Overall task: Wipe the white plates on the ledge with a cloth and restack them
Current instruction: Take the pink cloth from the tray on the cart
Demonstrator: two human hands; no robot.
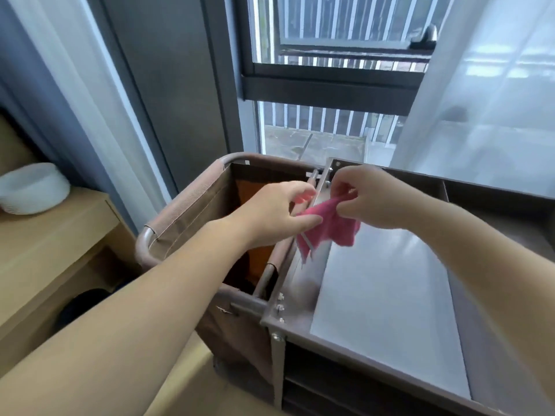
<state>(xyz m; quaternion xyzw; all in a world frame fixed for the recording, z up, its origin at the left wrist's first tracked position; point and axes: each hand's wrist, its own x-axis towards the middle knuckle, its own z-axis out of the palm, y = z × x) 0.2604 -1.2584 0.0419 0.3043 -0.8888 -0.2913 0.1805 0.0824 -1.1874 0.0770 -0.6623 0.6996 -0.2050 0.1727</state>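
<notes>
Mid-frame, the left grip [274, 213] and right grip [371, 199] each pinch a pink cloth [330, 225] between thumb and curled fingers, holding it between them above the edge of a brown cart [387, 283]. The white plates [33, 187] sit stacked on a wooden ledge [60, 238] at far left, well apart from both grips. The stack is blurred, so the number of plates cannot be told.

A pink cloth [327, 226], small and crumpled, hangs in the air, pinched at its upper edge between the left hand [270, 214] and the right hand [369, 199]. Well apart at far left, the white plates [33, 187] sit stacked, blurred, on the wooden ledge [60, 235].
</notes>
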